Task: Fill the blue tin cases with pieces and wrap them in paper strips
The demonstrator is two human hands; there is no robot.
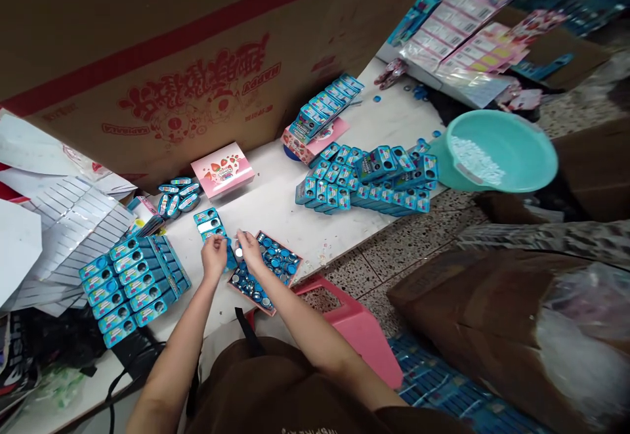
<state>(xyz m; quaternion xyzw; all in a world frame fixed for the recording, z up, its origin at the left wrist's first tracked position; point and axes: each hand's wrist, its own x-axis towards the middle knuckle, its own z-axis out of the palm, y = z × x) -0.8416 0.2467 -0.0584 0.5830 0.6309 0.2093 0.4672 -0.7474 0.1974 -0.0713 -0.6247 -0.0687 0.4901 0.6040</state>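
Just over the lower end of a short column of small blue boxes [207, 216] is my left hand [215, 257]. Its fingers are pinched together, and what they hold, if anything, is too small to name. My right hand [250, 250] is closed on a small round silver disc [239, 252], close beside the left hand. Below and right of it lies a shallow pink-edged tray [298, 270] full of small blue and silver round tins. The right forearm crosses over part of this tray.
A large cardboard box [197, 92] stands along the table's back. Stacked blue boxes [140, 283] stand left, with more [325, 184] at right. A pink carton [224, 171] is behind the hands. A teal basin [526, 151] holds white pieces; a pink stool [364, 335] stands below the table edge.
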